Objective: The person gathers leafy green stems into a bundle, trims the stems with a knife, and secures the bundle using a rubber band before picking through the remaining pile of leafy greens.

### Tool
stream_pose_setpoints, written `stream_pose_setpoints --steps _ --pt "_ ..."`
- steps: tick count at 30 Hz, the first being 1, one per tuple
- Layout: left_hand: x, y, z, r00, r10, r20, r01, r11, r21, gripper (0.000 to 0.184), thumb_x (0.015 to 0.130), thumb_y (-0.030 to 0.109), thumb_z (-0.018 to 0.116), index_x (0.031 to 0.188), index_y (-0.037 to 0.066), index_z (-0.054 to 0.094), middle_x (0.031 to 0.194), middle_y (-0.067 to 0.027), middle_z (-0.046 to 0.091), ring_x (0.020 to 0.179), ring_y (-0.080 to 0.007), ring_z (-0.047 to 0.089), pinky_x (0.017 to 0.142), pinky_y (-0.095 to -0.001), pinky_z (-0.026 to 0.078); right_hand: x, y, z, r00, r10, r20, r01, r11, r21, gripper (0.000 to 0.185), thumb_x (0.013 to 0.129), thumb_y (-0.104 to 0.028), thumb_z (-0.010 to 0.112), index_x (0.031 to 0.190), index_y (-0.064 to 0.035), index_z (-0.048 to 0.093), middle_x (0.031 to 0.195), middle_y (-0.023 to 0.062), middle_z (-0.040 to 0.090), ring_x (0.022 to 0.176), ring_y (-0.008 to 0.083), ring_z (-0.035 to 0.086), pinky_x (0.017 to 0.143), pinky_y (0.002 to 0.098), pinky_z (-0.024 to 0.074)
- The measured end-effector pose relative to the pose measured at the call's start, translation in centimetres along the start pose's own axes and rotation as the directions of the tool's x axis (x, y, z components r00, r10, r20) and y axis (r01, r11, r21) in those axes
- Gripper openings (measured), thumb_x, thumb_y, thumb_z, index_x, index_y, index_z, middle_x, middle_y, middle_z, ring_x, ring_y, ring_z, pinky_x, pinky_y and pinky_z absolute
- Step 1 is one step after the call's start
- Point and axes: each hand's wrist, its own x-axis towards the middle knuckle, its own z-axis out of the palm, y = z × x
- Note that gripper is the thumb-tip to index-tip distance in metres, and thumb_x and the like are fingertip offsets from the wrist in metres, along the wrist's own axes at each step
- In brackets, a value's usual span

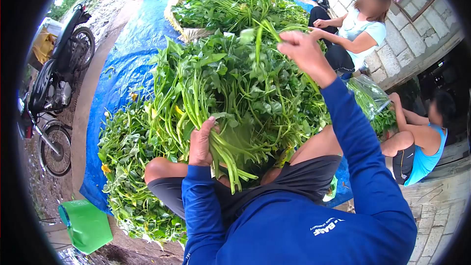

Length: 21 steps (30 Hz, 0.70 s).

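Observation:
My left hand is wrapped round a bunch of long green stems, whose leafy tops point away from me and whose bare ends hang over my lap. Raised at the upper right, my right hand pinches a few green stems, partly blurred. Under and beyond both hands spreads a large heap of leafy greens. More loose greens lie to the left of my knee.
A blue tarp lies under the greens. Another leafy pile stands behind. A green bucket is at lower left, a motorcycle at far left. Two people sit at right, one near a plastic bag of greens.

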Motion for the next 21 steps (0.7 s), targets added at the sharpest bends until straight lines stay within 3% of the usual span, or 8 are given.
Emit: stream_pose_setpoints --steps 3,9,12,13,14,15,17,21 --pt "-0.1 0.2 0.1 1.000 -0.026 0.015 0.027 0.999 -0.025 0.032 0.099 0.037 0.079 0.106 0.009 0.066 0.081 -0.0026 0.066 0.060 -0.0161 0.064 0.055 -0.0353 0.059 5.0 -1.3 -0.1 0.964 -0.247 -0.097 0.218 0.946 -0.239 0.044 0.096 -0.021 0.076 0.133 0.0009 0.072 0.110 0.0112 0.080 0.093 0.0203 0.075 0.086 0.0373 0.0590" --pt "-0.5 0.0 -0.6 0.999 -0.040 0.036 0.043 0.995 -0.087 0.026 0.102 0.035 0.076 0.107 0.011 0.067 0.082 -0.0011 0.065 0.064 -0.0164 0.065 0.057 -0.0354 0.060 5.6 -6.2 4.8 0.948 -0.308 -0.080 0.248 0.871 -0.423 0.027 0.096 -0.021 0.076 0.116 -0.0034 0.073 0.102 0.0135 0.080 0.089 0.0290 0.076 0.085 0.0444 0.0615" --pt "-1.9 0.7 -0.2 0.996 -0.067 0.054 0.073 0.990 -0.120 0.034 0.102 0.035 0.075 0.121 0.007 0.071 0.093 -0.0019 0.070 0.076 -0.0163 0.069 0.067 -0.0353 0.061 0.4 -5.7 9.5 0.916 -0.399 -0.032 0.356 0.850 -0.388 0.016 0.093 -0.014 0.077 0.105 -0.0058 0.071 0.093 0.0177 0.073 0.092 0.0394 0.072 0.083 0.0522 0.0582" --pt "-2.2 0.5 -0.6 0.995 -0.070 0.077 0.080 0.988 -0.130 0.040 0.102 0.035 0.074 0.127 0.004 0.073 0.100 -0.0035 0.074 0.086 -0.0172 0.072 0.075 -0.0350 0.061 -2.4 -5.4 11.3 0.931 -0.363 -0.043 0.340 0.902 -0.265 0.017 0.091 -0.013 0.078 0.104 -0.0054 0.070 0.094 0.0177 0.073 0.093 0.0394 0.072 0.082 0.0515 0.0576" --pt "-0.7 -1.5 -2.3 0.988 -0.098 0.117 0.119 0.974 -0.193 0.035 0.104 0.036 0.073 0.126 0.009 0.073 0.099 -0.0025 0.072 0.087 -0.0182 0.070 0.078 -0.0375 0.061 -5.3 -4.8 13.2 0.924 -0.381 -0.042 0.369 0.914 -0.171 0.018 0.091 -0.014 0.079 0.103 -0.0041 0.069 0.092 0.0168 0.072 0.090 0.0385 0.072 0.079 0.0489 0.0571" --pt "-1.1 -2.0 -1.9 0.986 -0.163 0.023 0.163 0.955 -0.250 0.028 0.104 0.036 0.073 0.120 0.013 0.073 0.094 -0.0025 0.071 0.085 -0.0194 0.069 0.079 -0.0394 0.061 -8.3 -4.3 15.1 0.974 -0.225 0.037 0.222 0.973 0.065 0.018 0.091 -0.015 0.079 0.100 -0.0029 0.070 0.087 0.0153 0.071 0.083 0.0371 0.071 0.075 0.0448 0.0562" --pt "0.0 -3.9 -2.5 0.977 -0.210 0.042 0.210 0.899 -0.384 0.024 0.103 0.036 0.076 0.114 0.015 0.073 0.092 -0.0042 0.072 0.083 -0.0204 0.069 0.081 -0.0417 0.061 -13.4 -1.6 19.3 0.966 0.073 0.247 -0.148 0.942 0.303 0.021 0.093 -0.016 0.078 0.105 0.0013 0.076 0.091 0.0124 0.077 0.081 0.0183 0.072 0.077 0.0357 0.0569" --pt "1.1 -6.0 -3.1 0.954 -0.299 0.023 0.274 0.837 -0.473 0.034 0.100 0.039 0.081 0.110 0.009 0.071 0.092 -0.0070 0.071 0.082 -0.0234 0.070 0.080 -0.0413 0.063 -18.5 1.5 23.3 0.875 0.286 0.390 -0.460 0.742 0.487 0.028 0.096 -0.019 0.077 0.114 0.0032 0.078 0.095 0.0107 0.079 0.084 0.0137 0.072 0.079 0.0336 0.0577"
